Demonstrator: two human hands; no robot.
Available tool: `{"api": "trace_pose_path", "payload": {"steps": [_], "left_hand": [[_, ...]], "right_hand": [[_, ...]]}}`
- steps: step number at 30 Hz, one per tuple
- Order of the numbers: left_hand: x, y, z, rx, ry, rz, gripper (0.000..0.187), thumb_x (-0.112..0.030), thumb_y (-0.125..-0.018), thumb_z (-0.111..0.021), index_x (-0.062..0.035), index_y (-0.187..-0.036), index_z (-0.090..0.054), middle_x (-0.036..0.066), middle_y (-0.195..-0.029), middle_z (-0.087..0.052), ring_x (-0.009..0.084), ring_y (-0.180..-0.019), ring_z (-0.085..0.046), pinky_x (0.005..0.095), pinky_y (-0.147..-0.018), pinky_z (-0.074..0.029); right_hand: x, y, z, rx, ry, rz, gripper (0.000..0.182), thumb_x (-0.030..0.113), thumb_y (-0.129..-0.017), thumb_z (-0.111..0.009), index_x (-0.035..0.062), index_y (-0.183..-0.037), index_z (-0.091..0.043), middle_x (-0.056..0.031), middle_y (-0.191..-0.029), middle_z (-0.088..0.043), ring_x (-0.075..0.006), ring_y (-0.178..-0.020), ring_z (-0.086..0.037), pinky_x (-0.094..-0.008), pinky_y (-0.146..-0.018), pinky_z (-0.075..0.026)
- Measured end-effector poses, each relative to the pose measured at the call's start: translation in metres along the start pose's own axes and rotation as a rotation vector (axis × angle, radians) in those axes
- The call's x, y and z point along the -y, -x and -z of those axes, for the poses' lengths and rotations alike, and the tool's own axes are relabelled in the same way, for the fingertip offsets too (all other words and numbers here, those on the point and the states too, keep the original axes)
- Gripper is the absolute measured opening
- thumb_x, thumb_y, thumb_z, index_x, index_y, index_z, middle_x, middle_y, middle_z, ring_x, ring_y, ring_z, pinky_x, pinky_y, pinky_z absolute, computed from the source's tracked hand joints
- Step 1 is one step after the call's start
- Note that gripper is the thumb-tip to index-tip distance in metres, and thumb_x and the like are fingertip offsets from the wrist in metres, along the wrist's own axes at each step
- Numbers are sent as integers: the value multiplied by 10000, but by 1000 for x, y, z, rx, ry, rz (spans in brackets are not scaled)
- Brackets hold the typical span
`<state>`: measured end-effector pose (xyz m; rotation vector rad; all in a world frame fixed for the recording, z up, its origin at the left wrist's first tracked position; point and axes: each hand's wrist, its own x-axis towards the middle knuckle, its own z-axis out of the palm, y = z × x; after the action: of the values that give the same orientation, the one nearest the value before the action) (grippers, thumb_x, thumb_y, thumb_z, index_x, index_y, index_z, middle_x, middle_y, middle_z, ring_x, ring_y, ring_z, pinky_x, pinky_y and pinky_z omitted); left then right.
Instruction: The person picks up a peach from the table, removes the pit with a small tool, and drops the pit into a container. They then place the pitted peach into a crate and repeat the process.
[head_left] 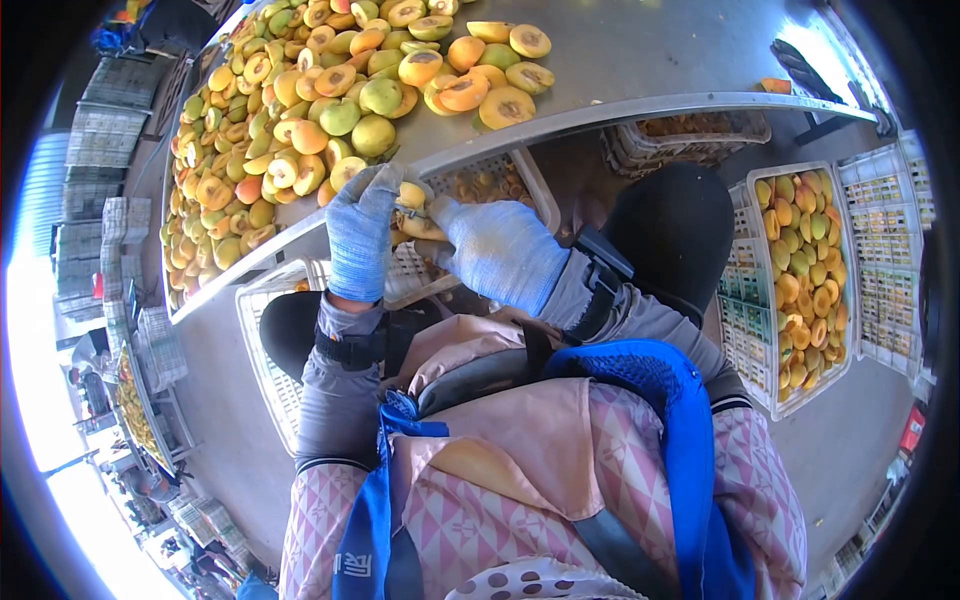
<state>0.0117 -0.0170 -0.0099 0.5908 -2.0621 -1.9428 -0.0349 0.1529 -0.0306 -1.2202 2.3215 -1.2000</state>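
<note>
My left hand (pixel 362 235), in a blue knit glove, is closed around a yellow peach (pixel 412 195) at the table's front edge. My right hand (pixel 505 255), gloved alike, is closed just beside it. A small dark metal tool (pixel 414 212) juts from the right hand's fingers against the fruit; its handle is hidden in the grip. Just beyond the hands, a big heap of peaches (pixel 340 116), many of them halved with brown centres, covers the left part of the metal table (pixel 640 75). Below the hands, a crate (pixel 540 190) holds fruit pieces.
On the right stands a white crate (pixel 848 300) full of peaches, with stacked crates (pixel 880 220) beside it. Another crate (pixel 690 150) is under the table. A white crate (pixel 262 350) stands by my left leg. More crate stacks (pixel 105 140) line the far left.
</note>
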Motion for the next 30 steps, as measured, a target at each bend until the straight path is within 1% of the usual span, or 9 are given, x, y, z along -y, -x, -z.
{"api": "trace_pose_path", "payload": {"steps": [2,5,8,13,17,21,25,27,30], "left_hand": [[1,1,4,-7,-16,-6,224,-184,-912,-637,22,-988,-677,33,-852,-667,79,-760,-592,220,-674,-486],[5,3,3,-45,-59,-95,233,-195,-907,-648,20,-991,-677,27,-831,-660,74,-755,-588,211,-667,-480],[8,2,0,-62,-82,-130,267,-233,-925,-610,23,-975,-668,45,-820,-657,90,-740,-590,224,-664,-483],[-3,8,-5,22,-25,-95,428,-373,-976,-493,22,-906,-643,85,-808,-652,138,-738,-595,262,-685,-488],[-7,14,-9,62,112,-77,470,-441,-974,-476,3,-928,-623,88,-807,-642,143,-733,-589,262,-680,-485],[-2,15,-10,-25,419,64,461,-471,-967,-493,-26,-1019,-600,96,-863,-657,169,-755,-631,293,-682,-529],[10,5,3,-156,504,91,471,-496,-981,-446,-59,-1112,-563,80,-960,-650,188,-869,-643,320,-731,-546],[3,8,19,-126,387,104,452,-457,-1004,-414,-54,-1161,-545,81,-983,-646,182,-888,-643,321,-748,-544],[7,14,56,-187,142,-87,432,-412,-1023,-385,-40,-1150,-562,85,-970,-650,166,-875,-643,304,-752,-544]], "right_hand": [[0,-2,-3,46,-80,-32,395,241,-840,-678,19,-1147,-567,-208,-859,-671,-366,-803,-668,-425,-711,-536],[-8,-7,-22,16,-526,-21,369,215,-865,-658,-7,-1149,-580,-208,-903,-677,-319,-874,-676,-380,-771,-521],[0,-9,-8,116,-655,-84,346,209,-895,-636,-32,-1138,-590,-199,-945,-678,-273,-922,-655,-361,-827,-492],[-1,-10,-5,235,-924,-163,370,352,-943,-589,-9,-1022,-609,-66,-708,-610,-158,-627,-584,-298,-579,-471],[16,-11,17,422,-1145,-436,379,431,-956,-552,57,-911,-590,45,-566,-453,-58,-425,-412,-233,-368,-307],[10,-12,19,506,-1308,-547,271,275,-978,-556,15,-1034,-605,-2,-772,-551,-92,-670,-533,-254,-591,-468],[20,-8,20,304,-1256,-420,331,288,-978,-554,-10,-1116,-602,-23,-875,-606,-106,-752,-571,-246,-678,-496],[9,-8,6,191,-1028,-251,385,300,-981,-536,-21,-1186,-585,-77,-957,-661,-158,-845,-623,-290,-753,-507],[-6,-11,-16,21,-584,-91,423,345,-958,-543,-5,-1197,-556,-163,-834,-660,-270,-758,-654,-365,-668,-494]]}}
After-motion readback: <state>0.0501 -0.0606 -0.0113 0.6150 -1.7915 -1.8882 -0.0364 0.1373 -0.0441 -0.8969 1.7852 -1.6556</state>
